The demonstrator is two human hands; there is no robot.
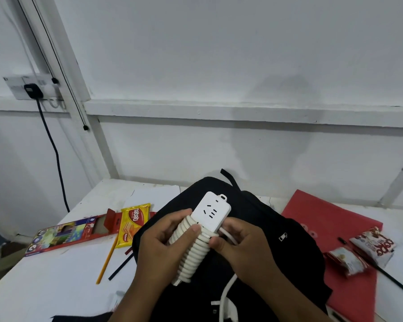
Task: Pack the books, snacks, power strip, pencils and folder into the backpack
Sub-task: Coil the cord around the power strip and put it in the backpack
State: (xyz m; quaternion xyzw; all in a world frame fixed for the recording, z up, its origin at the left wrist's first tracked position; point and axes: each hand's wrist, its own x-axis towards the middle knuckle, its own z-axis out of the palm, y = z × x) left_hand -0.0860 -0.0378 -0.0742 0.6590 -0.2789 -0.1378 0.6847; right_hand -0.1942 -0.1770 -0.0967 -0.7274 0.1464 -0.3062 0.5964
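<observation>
A black backpack [254,240] lies on the white tabletop [56,287], a red folder [330,219] at its right edge. Above the backpack, left hand [158,247] and right hand [240,245] fingers curl around a white power strip [211,213] wrapped in its cord [193,249].

Both hands gripping white power strip [213,211] over black backpack [254,240], left hand [163,240] at 8 o'clock, right hand [237,242] at 4 o'clock, cord [193,249] coiled around it, red folder [330,219] at 3 o'clock
</observation>
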